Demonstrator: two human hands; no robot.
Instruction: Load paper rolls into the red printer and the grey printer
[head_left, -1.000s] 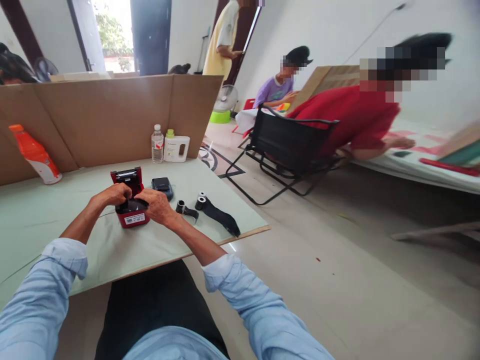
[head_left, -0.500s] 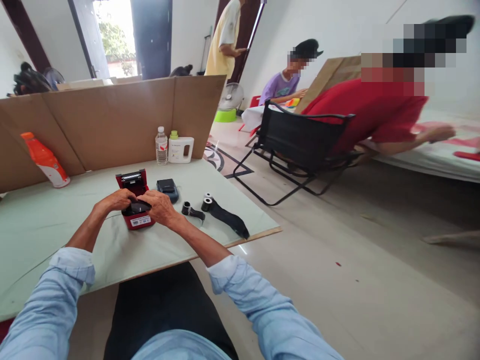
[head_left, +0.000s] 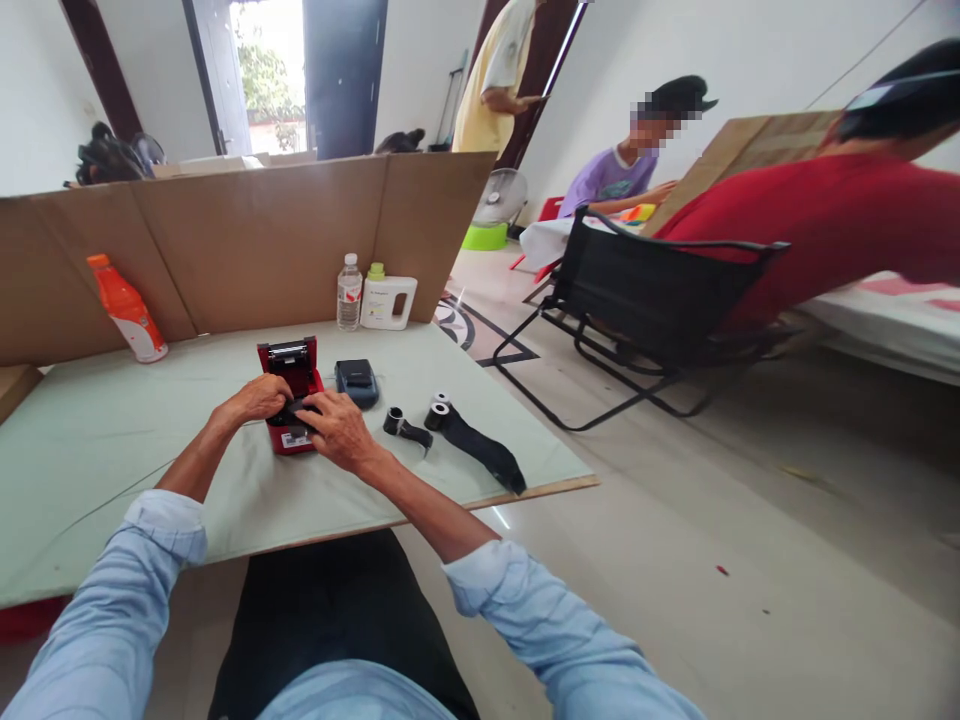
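Head view: left of centre, my left grip (head_left: 264, 397) and right grip (head_left: 337, 428) are at the open printer (head_left: 289, 440); whether either pinches anything I cannot tell. Just below centre, a black strip (head_left: 480, 449) lies on the table (head_left: 112, 430)

Both arms (head_left: 427, 510) reach over the near edge of the table (head_left: 97, 440), sleeves (head_left: 135, 580) rolled; left hand (head_left: 261, 398) and right hand (head_left: 341, 430) nearly meet, curled downward.

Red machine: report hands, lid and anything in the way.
Left hand and right hand, both at red machine, grip unclear. Lid raised. Blue device close beyond right hand; nothing seen blocking the work.
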